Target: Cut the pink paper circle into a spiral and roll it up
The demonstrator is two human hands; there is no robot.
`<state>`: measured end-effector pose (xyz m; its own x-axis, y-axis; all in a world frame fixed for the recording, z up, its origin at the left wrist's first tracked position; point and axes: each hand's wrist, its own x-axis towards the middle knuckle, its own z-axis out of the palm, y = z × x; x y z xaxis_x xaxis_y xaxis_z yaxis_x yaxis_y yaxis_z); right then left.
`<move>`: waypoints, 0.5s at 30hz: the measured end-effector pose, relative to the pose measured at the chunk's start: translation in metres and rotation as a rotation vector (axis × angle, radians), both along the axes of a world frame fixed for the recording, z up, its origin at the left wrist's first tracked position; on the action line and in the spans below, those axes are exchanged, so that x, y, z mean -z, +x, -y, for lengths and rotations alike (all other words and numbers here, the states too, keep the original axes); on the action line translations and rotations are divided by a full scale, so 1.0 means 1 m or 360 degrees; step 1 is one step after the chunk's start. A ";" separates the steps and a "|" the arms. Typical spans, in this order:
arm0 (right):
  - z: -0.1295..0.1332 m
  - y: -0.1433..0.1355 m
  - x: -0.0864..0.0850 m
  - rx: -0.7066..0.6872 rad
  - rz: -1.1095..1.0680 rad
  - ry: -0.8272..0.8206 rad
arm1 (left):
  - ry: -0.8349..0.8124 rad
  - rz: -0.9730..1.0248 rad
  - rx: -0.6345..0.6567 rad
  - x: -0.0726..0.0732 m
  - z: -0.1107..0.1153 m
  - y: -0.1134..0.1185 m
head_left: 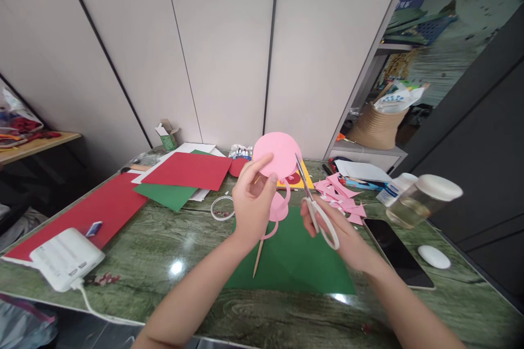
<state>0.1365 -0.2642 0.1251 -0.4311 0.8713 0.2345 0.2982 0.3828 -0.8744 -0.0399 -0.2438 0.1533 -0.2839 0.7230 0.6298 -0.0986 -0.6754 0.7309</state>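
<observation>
My left hand (254,202) pinches a round pink paper disc (278,147) by its lower edge, holding it up above the table. In my right hand (327,223) is a pair of scissors (314,210) with white handles, their blades at the disc's right edge. A curled pink strip (287,191) hangs below the disc. Behind my left hand lies another pink paper circle (279,208) on a green sheet (303,262). A pencil (257,259) rests at that sheet's left side.
Pink scraps (338,196) lie to the right, near a phone (397,253), a lidded jar (423,202) and a white oval object (434,256). On the left are red sheets (186,169), a tape roll (222,208) and a white power adapter (66,259) with a cable.
</observation>
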 end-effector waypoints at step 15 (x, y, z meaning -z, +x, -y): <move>0.002 -0.004 -0.006 -0.0071 -0.0039 0.0012 | -0.0022 -0.0024 0.0040 -0.003 0.004 0.000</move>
